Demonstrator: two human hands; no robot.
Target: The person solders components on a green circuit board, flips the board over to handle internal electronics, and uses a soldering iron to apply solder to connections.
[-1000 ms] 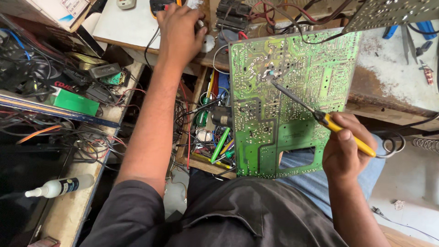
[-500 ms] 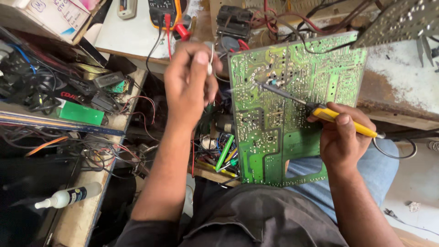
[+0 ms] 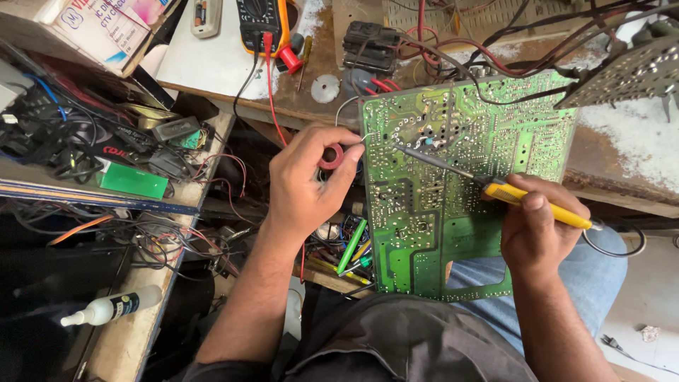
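right hand (image 3: 539, 230) grip wraps yellow-handled soldering iron (image 3: 495, 187), metal tip on green circuit board (image 3: 453, 212); left hand (image 3: 308, 184) pinches red solder spool (image 3: 330, 155).

Electronics repair workshop: multimeter (image 3: 258, 21), circuit board (image 3: 453, 184), tangled wires (image 3: 141, 233).

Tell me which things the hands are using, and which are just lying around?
In use:
left hand holding red solder spool
right hand holding yellow soldering iron
green circuit board

Lying about:
multimeter
white squeeze bottle
small green box
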